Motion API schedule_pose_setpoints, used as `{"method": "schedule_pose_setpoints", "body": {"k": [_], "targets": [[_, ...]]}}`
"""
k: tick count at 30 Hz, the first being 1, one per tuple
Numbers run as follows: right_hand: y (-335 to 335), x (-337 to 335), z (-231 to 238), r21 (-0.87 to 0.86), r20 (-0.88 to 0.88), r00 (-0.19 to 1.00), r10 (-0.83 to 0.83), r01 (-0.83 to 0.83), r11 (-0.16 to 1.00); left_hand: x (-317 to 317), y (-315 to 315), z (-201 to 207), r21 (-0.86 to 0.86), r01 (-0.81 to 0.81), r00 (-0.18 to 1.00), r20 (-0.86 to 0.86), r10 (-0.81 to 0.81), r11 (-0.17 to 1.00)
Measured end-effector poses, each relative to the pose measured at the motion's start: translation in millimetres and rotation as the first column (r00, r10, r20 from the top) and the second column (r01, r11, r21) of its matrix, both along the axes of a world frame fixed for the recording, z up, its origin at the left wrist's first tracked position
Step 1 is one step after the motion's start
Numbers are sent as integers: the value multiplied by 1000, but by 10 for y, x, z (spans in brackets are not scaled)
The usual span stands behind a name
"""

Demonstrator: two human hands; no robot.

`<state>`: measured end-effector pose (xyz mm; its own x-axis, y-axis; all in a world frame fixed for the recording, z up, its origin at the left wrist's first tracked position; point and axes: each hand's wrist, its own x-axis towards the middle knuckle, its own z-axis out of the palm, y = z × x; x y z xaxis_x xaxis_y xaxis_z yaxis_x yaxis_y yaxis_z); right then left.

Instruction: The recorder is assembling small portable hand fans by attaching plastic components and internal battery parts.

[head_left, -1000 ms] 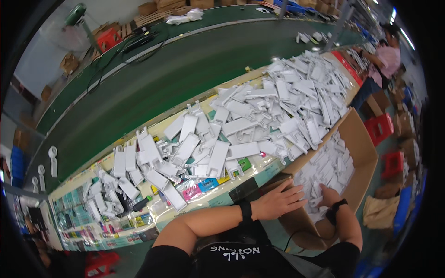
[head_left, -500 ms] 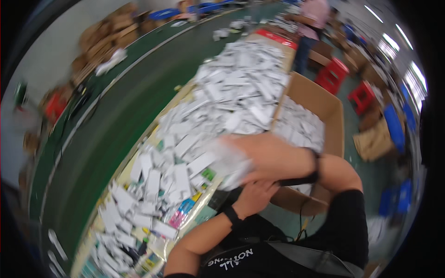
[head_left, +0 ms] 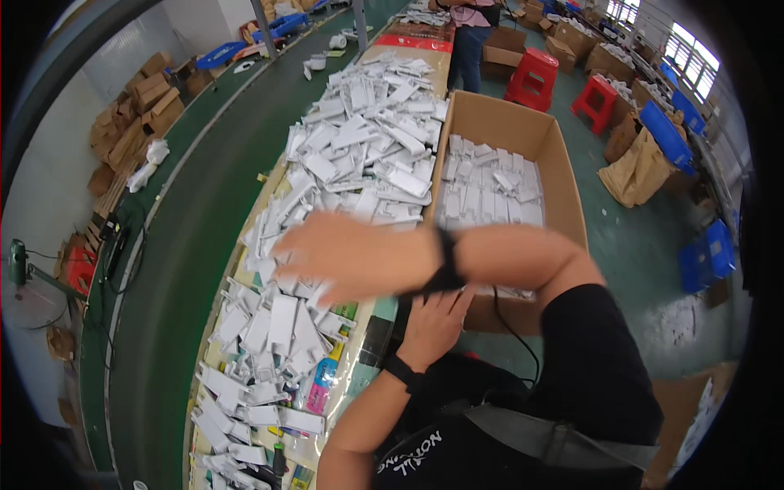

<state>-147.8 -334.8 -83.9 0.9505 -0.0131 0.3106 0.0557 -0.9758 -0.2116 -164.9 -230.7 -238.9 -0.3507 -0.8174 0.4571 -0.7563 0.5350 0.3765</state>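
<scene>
Bench area, L to R. One green conveyor (head_left: 163,351) runs along the bench's left edge. The 1 bench (head_left: 359,380) carries a heap of white parts (head_left: 376,122), too many to count; 1 green-handled tool (head_left: 279,459) lies nr. its near end. One R hand (head_left: 351,253) is over mid-heap, fingers spread, blurred; contact w/ parts can't be told. One L hand (head_left: 434,328) is just beside the bench's right edge, fingers extended; can't tell if gripping. One cardboard box (head_left: 510,118), w/ more white parts inside, adjoins that edge; beyond it, 2 red stools (head_left: 532,77). Cf. 0.5 s ago: R hand, then nr. the right edge w/ blurred white parts, is farther left.
</scene>
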Motion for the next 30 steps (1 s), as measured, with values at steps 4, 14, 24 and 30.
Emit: {"method": "schedule_pose_setpoints", "body": {"k": [4, 14, 24, 30], "targets": [[-836, -964, 339, 279, 108, 908, -405, 364, 889, 35, -54, 118, -107, 11, 994, -110, -23, 994], [-1037, -2050, -2020, 314, -575, 780, -247, 489, 814, -38, -149, 100, -33, 40, 987, -154, -44, 999], [-733, -1744, -2253, 10, -657, 697, -287, 389, 921, -44, -172, 88, -17, 9, 991, -133, -11, 1000], [-782, -1622, -2453, -63, -474, 850, -230, 227, 972, -36, -173, 115, -6, 10, 993, -114, -10, 1000]]}}
